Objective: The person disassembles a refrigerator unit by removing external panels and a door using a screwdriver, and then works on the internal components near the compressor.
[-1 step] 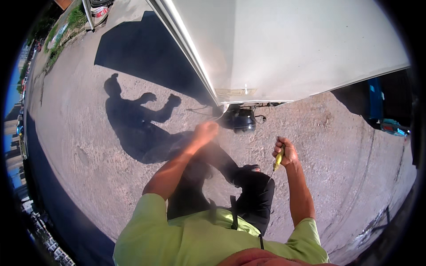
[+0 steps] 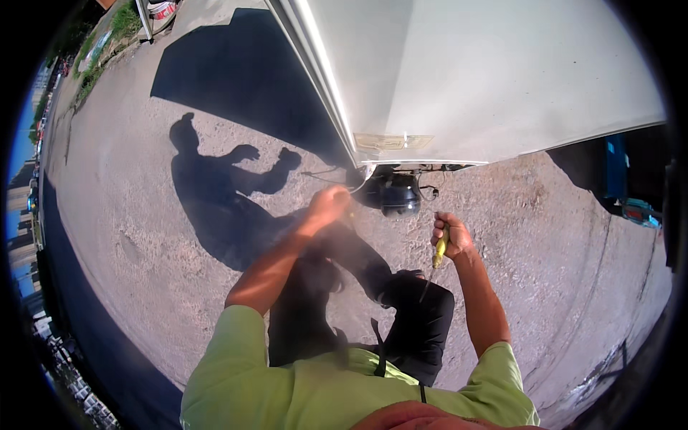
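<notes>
Right hand [image 2: 450, 237] clenched on slim, light, rigid yellow-handled screwdriver [image 2: 438, 249], best gripped at handle; left hand [image 2: 328, 207] reaches near heavy black rounded metal compressor [image 2: 398, 195], grip indeterminate.

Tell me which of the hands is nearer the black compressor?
Left. The left hand is just beside the black compressor; the right hand, gripping a yellow-handled screwdriver, sits below it.

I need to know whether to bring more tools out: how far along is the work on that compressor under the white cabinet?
Done: the white cabinet stands outdoors with its black compressor exposed at the bottom edge. In hand: the left hand reaches to the wires beside the compressor, while the right hand grips a yellow-handled screwdriver, held away from it. Left: the compressor sits in place, wires attached.
</notes>
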Available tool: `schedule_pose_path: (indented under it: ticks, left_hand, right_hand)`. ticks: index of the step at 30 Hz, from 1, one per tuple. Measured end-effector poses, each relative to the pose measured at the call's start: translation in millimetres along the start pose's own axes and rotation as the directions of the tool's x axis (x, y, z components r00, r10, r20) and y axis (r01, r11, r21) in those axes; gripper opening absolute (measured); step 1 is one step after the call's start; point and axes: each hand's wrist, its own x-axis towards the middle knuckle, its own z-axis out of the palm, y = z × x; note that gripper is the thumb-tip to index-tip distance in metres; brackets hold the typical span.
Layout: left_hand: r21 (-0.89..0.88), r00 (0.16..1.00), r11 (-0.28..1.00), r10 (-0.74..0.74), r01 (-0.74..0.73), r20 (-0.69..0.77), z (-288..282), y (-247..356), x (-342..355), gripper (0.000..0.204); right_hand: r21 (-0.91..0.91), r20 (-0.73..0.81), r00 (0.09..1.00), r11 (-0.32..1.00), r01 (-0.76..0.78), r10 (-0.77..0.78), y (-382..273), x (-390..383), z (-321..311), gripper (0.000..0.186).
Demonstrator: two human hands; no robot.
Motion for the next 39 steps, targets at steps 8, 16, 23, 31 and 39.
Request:
schedule_pose_path:
  ticks: [8,16,23,31,39]
  left_hand:
    - [0.146,0.996,0.986,0.078,-0.083,0.043,52,-140,132,0.027]
    - [0.519,0.955,0.826,0.075,-0.22,0.286,64,-212,188,0.037]
    - [0.485,0.996,0.87,0.091,-0.089,0.019,61,-177,177,0.079]
    - [0.557,0.981,0.812,0.189,-0.174,0.031,49,-139,188,0.061]
    - [0.709,0.987,0.689,0.146,-0.152,0.07,44,-128,186,0.05]
  right_hand:
    - [-0.421,0.234,0.952,0.903,-0.083,0.196,93,247,12,0.012]
    - [-0.742,0.338,0.934,0.644,0.187,0.118,157,356,30,0.018]
    - [-0.921,0.297,0.955,0.264,0.285,0.003,197,353,24,0.03]
    - [-0.935,0.27,0.957,0.208,0.287,-0.109,191,343,17,0.021]
    - [-0.937,0.273,0.958,0.201,0.284,-0.082,198,361,28,0.034]
